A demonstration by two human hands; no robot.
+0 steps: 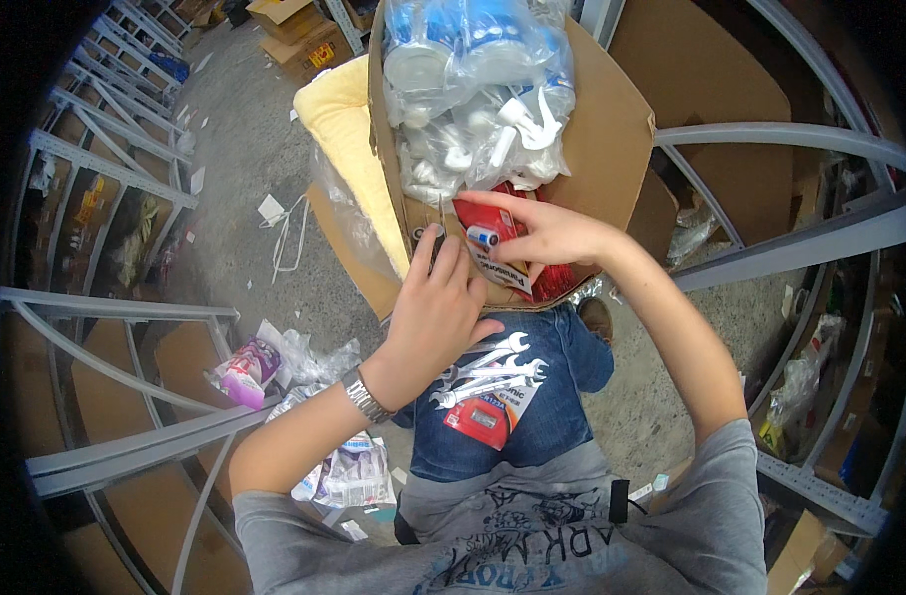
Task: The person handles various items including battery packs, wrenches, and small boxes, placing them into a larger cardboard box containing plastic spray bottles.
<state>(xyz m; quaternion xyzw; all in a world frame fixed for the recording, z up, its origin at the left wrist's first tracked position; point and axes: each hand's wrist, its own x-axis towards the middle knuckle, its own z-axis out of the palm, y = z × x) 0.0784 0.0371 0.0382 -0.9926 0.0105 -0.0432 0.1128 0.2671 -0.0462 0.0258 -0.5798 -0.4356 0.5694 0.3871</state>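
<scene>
My right hand [552, 230] grips a red battery blister pack [490, 226] by its right side, inside the near end of an open cardboard box [612, 129]. Beside it my left hand [435, 297] reaches into the box's near left corner. Its fingers lie stretched out and its thumb stands apart; a small dark thing shows at the fingertips, too little to name. Several silver open-ended wrenches [493, 372] rest across my lap, on top of another red-and-white battery pack [479, 420]. More red packaging [552, 282] lies under my right hand in the box.
Farther in the box are clear-bagged containers with blue tops [463, 50] and white spray-pump heads [527, 127]. A pale yellow cushion [346, 129] leans along the box's left side. Grey metal shelving [126, 426] flanks me on both sides. Purple-and-white packets [250, 372] lie on the floor at left.
</scene>
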